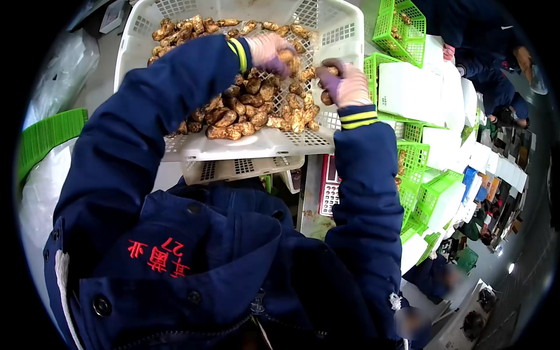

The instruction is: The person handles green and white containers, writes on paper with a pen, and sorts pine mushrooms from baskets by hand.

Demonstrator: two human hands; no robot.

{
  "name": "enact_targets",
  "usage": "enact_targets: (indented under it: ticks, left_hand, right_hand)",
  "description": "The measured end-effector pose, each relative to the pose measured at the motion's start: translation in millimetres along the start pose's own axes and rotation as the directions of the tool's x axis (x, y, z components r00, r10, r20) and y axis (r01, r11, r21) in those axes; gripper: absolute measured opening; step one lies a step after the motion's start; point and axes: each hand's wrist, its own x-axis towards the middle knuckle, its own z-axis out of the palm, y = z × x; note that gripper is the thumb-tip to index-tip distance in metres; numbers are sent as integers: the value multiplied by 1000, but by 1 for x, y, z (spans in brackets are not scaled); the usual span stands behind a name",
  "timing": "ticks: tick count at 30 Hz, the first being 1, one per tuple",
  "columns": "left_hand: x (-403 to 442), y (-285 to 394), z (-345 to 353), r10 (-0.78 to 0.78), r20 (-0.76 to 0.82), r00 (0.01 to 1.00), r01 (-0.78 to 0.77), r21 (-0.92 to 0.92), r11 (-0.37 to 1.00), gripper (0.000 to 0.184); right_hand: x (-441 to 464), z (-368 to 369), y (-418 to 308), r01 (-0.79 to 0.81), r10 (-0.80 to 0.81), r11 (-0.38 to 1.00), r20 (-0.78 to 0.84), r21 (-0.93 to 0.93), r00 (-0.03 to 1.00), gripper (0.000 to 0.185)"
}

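A large white perforated crate [126, 55] holds many brown, lumpy pieces of produce [233, 116], heaped mostly on its near side. My left hand [271, 53], in a pink and purple glove, is closed around a light brown piece [289, 58] above the middle of the crate. To its right, over the crate's right part, my right hand [345, 86] wears a similar glove. Its fingers are curled around brown pieces [326, 98], one near the thumb and one by the fingertips.
Green baskets [402, 29] and white boxes [408, 93] line the right side. A red-edged scale [329, 195] sits below the crate. Clear plastic bags [64, 70] and stacked green baskets [49, 137] are at left. Co-workers [490, 76] are at the far right.
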Motion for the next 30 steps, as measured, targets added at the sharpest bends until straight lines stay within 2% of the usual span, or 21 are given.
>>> enact_targets:
  ticks: [1,2,4,6,7,8,9,10,12,13,14,15,16,17,18,21,23,24,26,27,30]
  left_hand:
    - [-10,-6,-12,67,-41,997,-75,-247,966,38]
    - [-69,43,-21,184,-105,977,-203,-220,954,44]
    - [-84,35,-31,331,-142,933,-343,-629,698,54]
    - [-102,41,-36,328,-156,932,-347,-647,679,61]
    - [-107,43,-35,328,-171,929,-351,-684,639,60]
    - [-110,45,-33,328,-184,927,-354,-719,598,60]
    - [-108,47,-27,244,-197,950,-312,-667,677,55]
    - [-99,44,-21,307,-155,939,-333,-632,700,42]
    - [-90,43,-18,252,-63,966,-259,-281,924,28]
    - [-97,56,-11,149,-49,988,-157,-315,936,21]
    - [-94,54,-4,130,-51,990,-139,-386,912,20]
    - [-88,50,4,140,-102,985,-168,-350,922,21]
    - [-89,60,9,163,-149,975,-202,-306,930,21]
    - [-95,67,14,184,-99,978,-208,-411,888,25]
    - [-104,85,21,172,-155,973,-213,-311,926,30]
    - [-108,111,50,323,-99,941,-334,-422,843,36]
    - [-106,120,65,398,-27,917,-363,-471,804,36]
    - [-100,122,73,498,-45,866,-471,-412,780,35]
    - [-109,143,91,373,65,926,-310,-435,845,35]
    - [-108,149,99,399,73,914,-337,-412,847,35]
    - [-104,158,120,366,142,920,-273,-440,856,32]
  right_hand:
    - [3,6,-4,93,-103,913,-4,-398,995,35]
    - [7,14,-10,158,-200,666,30,-729,979,33]
    - [13,34,-17,194,-155,541,129,-818,979,34]
    - [39,66,6,195,-53,351,188,-916,981,25]
    - [41,74,2,199,79,350,240,-915,968,27]
    - [40,76,2,211,21,392,238,-895,971,28]
    - [42,75,5,238,-5,371,254,-898,967,30]
    - [44,71,9,265,-30,346,272,-900,962,33]
    - [45,60,6,236,-106,547,213,-803,971,41]
    - [46,49,10,281,-202,707,195,-649,960,46]
    - [47,40,15,331,-292,825,156,-458,943,51]
    - [36,33,11,307,-290,933,112,-189,950,54]
    - [21,23,7,273,-280,957,58,97,958,58]
    - [10,22,13,283,-320,848,7,447,947,58]
    - [-15,16,6,246,-306,739,-13,627,952,52]
    - [-56,14,24,246,-332,350,-126,904,935,52]
    - [-79,12,39,267,-316,261,-179,928,932,50]
    - [-88,13,49,278,-283,221,-211,935,935,48]
    - [-109,16,57,335,-216,114,-306,935,927,41]
    - [-118,16,62,377,-189,108,-354,920,916,40]
    - [-134,20,84,459,-160,124,-439,880,884,39]
